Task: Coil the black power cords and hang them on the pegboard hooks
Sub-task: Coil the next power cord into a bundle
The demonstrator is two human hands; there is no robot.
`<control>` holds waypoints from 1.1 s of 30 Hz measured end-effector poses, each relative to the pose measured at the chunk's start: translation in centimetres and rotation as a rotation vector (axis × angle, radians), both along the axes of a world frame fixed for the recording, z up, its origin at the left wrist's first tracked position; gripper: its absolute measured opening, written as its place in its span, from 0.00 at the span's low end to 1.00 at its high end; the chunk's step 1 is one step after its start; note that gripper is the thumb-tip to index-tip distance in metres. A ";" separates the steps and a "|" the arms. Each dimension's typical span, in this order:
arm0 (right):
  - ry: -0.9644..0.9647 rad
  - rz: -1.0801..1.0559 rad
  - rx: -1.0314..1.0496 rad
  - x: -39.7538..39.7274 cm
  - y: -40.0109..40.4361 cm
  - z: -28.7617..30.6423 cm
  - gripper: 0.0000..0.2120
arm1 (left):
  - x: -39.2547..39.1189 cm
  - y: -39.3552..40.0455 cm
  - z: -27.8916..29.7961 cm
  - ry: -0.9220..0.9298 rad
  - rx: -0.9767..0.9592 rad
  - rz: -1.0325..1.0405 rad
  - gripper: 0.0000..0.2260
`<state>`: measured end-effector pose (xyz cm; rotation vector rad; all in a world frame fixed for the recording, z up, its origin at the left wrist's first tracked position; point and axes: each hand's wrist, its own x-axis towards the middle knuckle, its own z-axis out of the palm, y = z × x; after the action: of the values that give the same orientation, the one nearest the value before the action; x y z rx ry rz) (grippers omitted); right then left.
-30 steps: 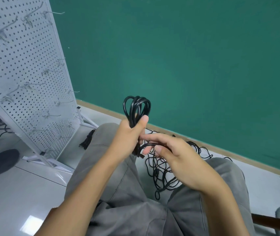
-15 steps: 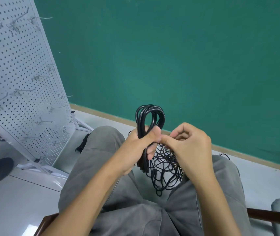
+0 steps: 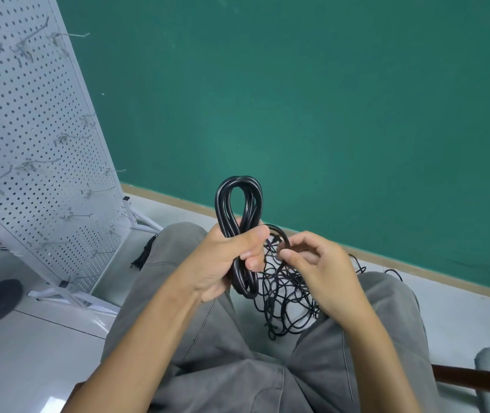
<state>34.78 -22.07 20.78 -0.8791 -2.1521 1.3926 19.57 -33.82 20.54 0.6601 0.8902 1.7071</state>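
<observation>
I see left hand [image 3: 223, 257] gripping coiled black power cord [image 3: 239, 204] mid-bundle, loops upright above grey-trousered lap [image 3: 178, 293]. Right hand [image 3: 321, 272] pinches cord's loose end beside coil, fingers curled narrow. Tangled heap of thin black cords [image 3: 285, 302] on pale tiled floor [image 3: 29, 353] between knees. White perforated metal pegboard [image 3: 29, 144] with wire hooks [image 3: 71, 217] stands at floor's left edge.

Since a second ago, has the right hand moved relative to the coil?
Yes. The right hand has shifted from below the left hand to beside the coiled cord, pinching the loose end.
</observation>
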 end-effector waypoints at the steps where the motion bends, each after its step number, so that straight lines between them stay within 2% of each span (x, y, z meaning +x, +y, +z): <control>1: 0.026 -0.022 -0.057 -0.1 -0.2 -0.1 0.04 | 0.1 0.1 0.0 0.012 -0.011 0.014 0.13; 4: 0.187 -0.146 -0.231 -0.4 -0.8 0.5 0.01 | 0.4 0.4 -0.1 0.159 -0.074 0.067 0.11; 7: 0.305 -0.193 -0.314 -0.5 -1.4 1.1 0.02 | 0.9 0.7 -0.3 0.270 -0.123 0.085 0.06; 11: 0.358 -0.217 -0.321 -0.5 -1.9 2.0 0.03 | 1.2 0.9 -0.7 0.390 -0.157 0.108 0.04; 13: 0.360 -0.240 -0.276 -0.6 -2.1 2.5 0.02 | 1.2 0.9 -1.0 0.453 -0.182 0.111 0.08; 20: 0.297 -0.329 -0.052 -1.2 -2.3 2.9 0.05 | 1.5 1.0 -1.6 0.417 -0.160 -0.009 0.19; 23: 0.297 -0.343 -0.032 -1.2 -2.5 3.0 0.06 | 1.2 0.7 -1.2 0.455 -0.159 -0.070 0.15; 27: 0.334 -0.336 -0.088 -1.5 -2.8 3.4 0.07 | 1.0 0.6 -1.2 0.469 -0.143 -0.053 0.10; 30: 0.367 -0.317 -0.126 -1.7 -3.1 4.0 0.07 | 1.3 0.6 -1.2 0.434 -0.077 -0.050 0.13; 33: 0.357 -0.315 -0.106 -1.9 -2.9 3.7 0.07 | 1.3 0.7 -1.2 0.442 -0.113 -0.010 0.16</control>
<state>32.92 -24.96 24.53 -0.8859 -1.6120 1.3886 20.88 -33.15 19.38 0.9827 1.2770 1.5121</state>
